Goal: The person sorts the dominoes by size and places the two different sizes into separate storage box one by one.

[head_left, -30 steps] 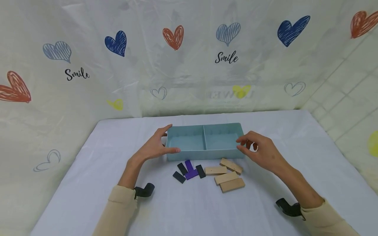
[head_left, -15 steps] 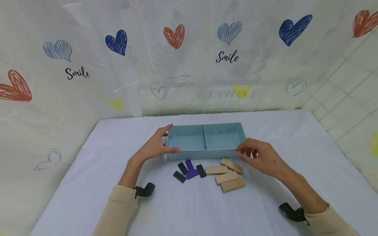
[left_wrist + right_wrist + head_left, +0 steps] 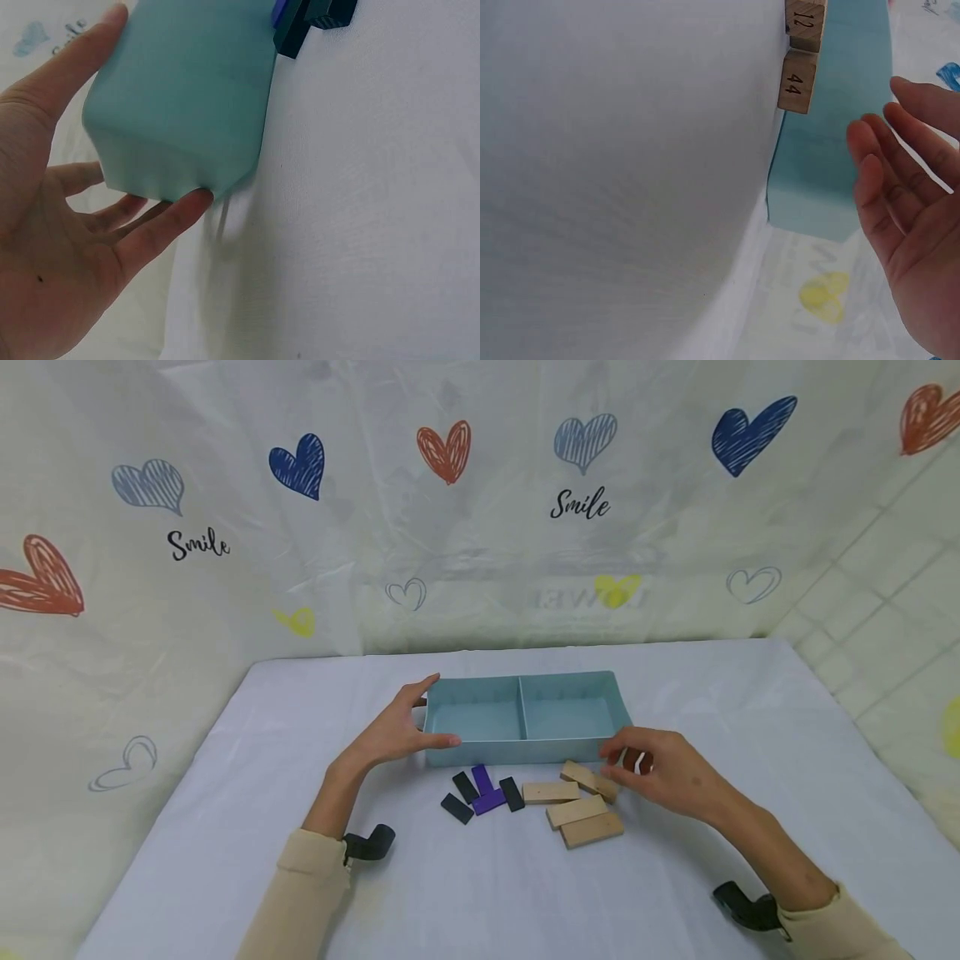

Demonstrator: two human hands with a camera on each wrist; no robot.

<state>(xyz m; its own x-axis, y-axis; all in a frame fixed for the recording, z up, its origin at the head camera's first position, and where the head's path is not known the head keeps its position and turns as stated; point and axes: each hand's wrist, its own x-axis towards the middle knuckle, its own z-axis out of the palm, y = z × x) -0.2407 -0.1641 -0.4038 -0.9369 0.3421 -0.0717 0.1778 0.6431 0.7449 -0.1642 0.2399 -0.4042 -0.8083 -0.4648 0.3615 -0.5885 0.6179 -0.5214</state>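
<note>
A light blue tray [image 3: 517,752] with two compartments stands on the white table. My left hand [image 3: 390,727] holds its left end, thumb along the front wall and fingers round the back corner. Inside both compartments nothing lies. My right hand [image 3: 667,772] hovers at the tray's front right corner, fingers loosely bent and holding nothing. Several wooden blocks [image 3: 550,792] lie just below its fingertips, in front of the tray. In the right wrist view, one wooden block [image 3: 798,82] bears the number 44 and another wooden block [image 3: 804,22] the number 12.
Left of the wooden pieces lie three black blocks [image 3: 457,808] and two purple blocks [image 3: 488,802]. A black camera mount [image 3: 371,843] sits at the left wrist, a second black mount [image 3: 746,910] at the right. Behind the table hangs a sheet [image 3: 495,535] printed with hearts.
My right hand has come down from over the tray's right compartment to its front corner, nearer the wooden blocks. My left hand and the tray have stayed put.
</note>
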